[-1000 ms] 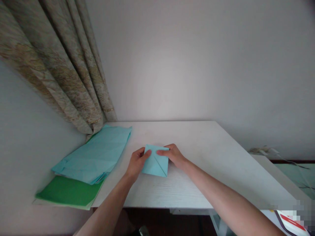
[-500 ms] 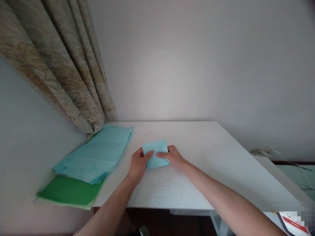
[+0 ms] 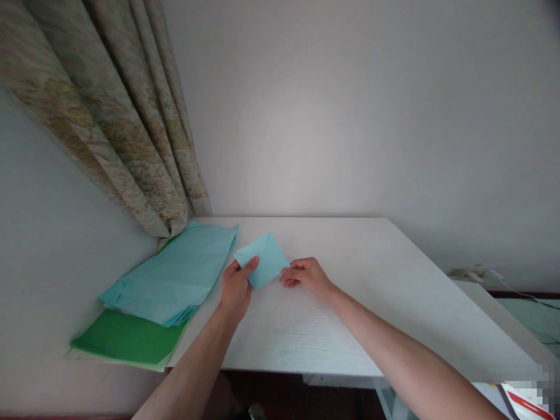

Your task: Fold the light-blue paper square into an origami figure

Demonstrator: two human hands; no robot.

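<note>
A small folded light-blue paper square [image 3: 263, 260] is held tilted like a diamond just above the white table [image 3: 350, 315]. My left hand [image 3: 235, 289] pinches its lower left edge, thumb on top. My right hand [image 3: 306, 276] pinches its right corner with curled fingers. Both forearms reach in from the bottom of the view.
A stack of light-blue sheets [image 3: 179, 274] lies at the table's left edge, over green sheets [image 3: 126, 338]. A patterned curtain [image 3: 109, 116] hangs at the left. A plain wall stands behind the table. Cables [image 3: 476, 272] lie on a lower surface at the right.
The folded paper was lying flat under both hands; it has been lifted and turned, now standing on a corner, further back and to the left.
</note>
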